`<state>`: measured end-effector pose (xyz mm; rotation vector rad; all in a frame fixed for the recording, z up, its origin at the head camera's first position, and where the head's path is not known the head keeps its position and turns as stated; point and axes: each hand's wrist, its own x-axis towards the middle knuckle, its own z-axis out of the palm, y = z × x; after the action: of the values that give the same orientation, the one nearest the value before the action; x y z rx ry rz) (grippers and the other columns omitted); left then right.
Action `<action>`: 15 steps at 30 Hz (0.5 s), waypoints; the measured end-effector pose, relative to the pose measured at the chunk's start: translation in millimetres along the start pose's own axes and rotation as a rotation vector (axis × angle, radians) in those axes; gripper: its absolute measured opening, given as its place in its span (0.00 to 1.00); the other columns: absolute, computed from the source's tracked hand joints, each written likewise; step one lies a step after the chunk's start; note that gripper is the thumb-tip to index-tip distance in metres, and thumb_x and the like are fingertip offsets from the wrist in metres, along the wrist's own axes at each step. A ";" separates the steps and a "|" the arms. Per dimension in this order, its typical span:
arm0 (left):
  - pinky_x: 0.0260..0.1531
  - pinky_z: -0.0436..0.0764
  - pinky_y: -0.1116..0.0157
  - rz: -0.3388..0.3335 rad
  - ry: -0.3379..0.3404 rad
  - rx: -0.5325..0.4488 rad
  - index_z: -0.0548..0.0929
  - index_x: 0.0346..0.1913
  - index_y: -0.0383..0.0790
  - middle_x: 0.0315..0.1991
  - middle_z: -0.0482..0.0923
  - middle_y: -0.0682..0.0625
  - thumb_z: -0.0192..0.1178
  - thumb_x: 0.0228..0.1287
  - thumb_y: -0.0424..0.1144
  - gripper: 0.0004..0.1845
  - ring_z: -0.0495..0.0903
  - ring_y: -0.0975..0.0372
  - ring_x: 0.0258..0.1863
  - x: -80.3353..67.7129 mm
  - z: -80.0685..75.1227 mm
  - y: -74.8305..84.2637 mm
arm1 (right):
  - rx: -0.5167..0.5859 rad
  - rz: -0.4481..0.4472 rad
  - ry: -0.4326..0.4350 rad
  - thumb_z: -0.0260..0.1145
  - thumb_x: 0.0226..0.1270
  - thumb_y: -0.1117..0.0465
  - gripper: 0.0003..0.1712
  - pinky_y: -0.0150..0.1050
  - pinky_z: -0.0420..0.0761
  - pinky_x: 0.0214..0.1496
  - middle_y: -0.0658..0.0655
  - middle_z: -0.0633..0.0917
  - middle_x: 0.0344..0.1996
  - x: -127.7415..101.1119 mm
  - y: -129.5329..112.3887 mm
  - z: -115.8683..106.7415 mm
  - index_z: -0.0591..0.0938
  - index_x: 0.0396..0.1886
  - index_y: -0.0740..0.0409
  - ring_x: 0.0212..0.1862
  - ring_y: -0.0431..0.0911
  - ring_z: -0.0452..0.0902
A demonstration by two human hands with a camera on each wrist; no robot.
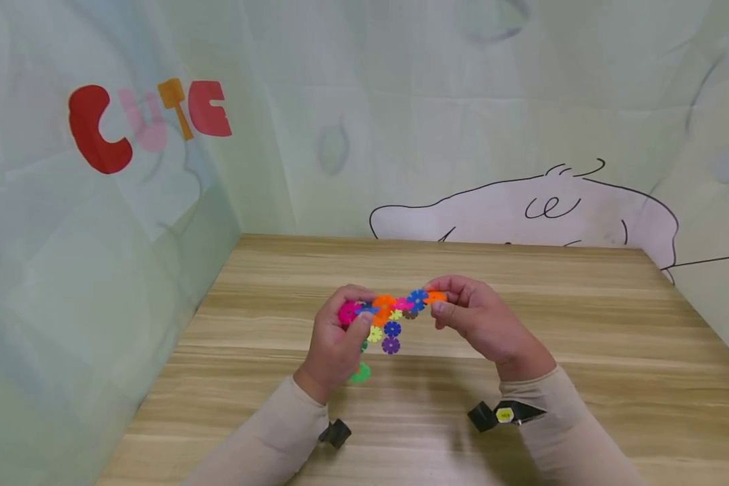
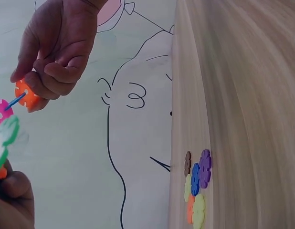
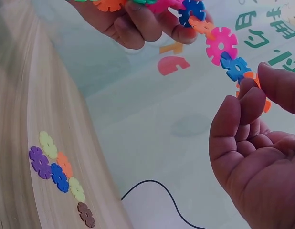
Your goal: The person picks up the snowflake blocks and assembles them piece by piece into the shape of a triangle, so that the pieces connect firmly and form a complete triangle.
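A chain of interlocking plastic snowflake discs is stretched between the two hands above the table. My left hand point(image 1: 340, 341) grips one end, near a magenta disc point(image 1: 349, 312) and an orange disc point(image 1: 384, 307). At the other end, my right hand point(image 1: 482, 320) pinches an orange disc point(image 2: 26, 93) between thumb and fingertips. That disc joins a blue disc point(image 3: 235, 67), which is slotted into a pink disc point(image 3: 221, 46). A green disc point(image 1: 361, 372) hangs below the left hand. The left palm hides part of the chain.
Several loose discs lie on the wooden table point(image 1: 583, 337) below the chain, among them a purple disc point(image 3: 40, 162), a dark blue disc point(image 3: 59, 178) and a brown disc point(image 3: 86, 214). Printed cloth walls point(image 1: 316, 101) stand at the back and sides.
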<state>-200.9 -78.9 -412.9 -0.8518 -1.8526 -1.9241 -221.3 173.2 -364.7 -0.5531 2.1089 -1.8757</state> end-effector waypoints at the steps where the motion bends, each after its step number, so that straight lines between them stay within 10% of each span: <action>1: 0.14 0.65 0.70 -0.014 0.003 0.007 0.77 0.55 0.30 0.24 0.66 0.54 0.49 0.71 0.24 0.14 0.61 0.65 0.17 0.1 -0.3 0.2 | 0.007 0.002 0.005 0.61 0.80 0.66 0.15 0.33 0.86 0.48 0.55 0.85 0.45 0.1 -0.3 0.3 0.76 0.60 0.70 0.40 0.46 0.80; 10: 0.18 0.71 0.71 -0.136 0.041 0.007 0.77 0.58 0.33 0.26 0.69 0.51 0.49 0.76 0.28 0.13 0.67 0.64 0.22 1.3 -2.1 0.8 | -0.017 -0.028 0.060 0.61 0.81 0.66 0.17 0.35 0.86 0.50 0.54 0.84 0.40 2.8 2.2 2.2 0.76 0.62 0.71 0.41 0.45 0.81; 15: 0.24 0.76 0.72 -0.176 0.062 -0.020 0.76 0.58 0.32 0.34 0.72 0.38 0.48 0.77 0.28 0.13 0.70 0.63 0.25 3.2 -2.0 1.6 | -0.109 -0.093 0.058 0.65 0.77 0.67 0.24 0.37 0.87 0.55 0.62 0.82 0.56 3.0 3.6 2.0 0.74 0.70 0.60 0.50 0.51 0.84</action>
<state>-202.7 -80.5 -409.6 -0.6461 -1.9312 -2.0521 -223.4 170.4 -368.3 -0.6387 2.2705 -1.8549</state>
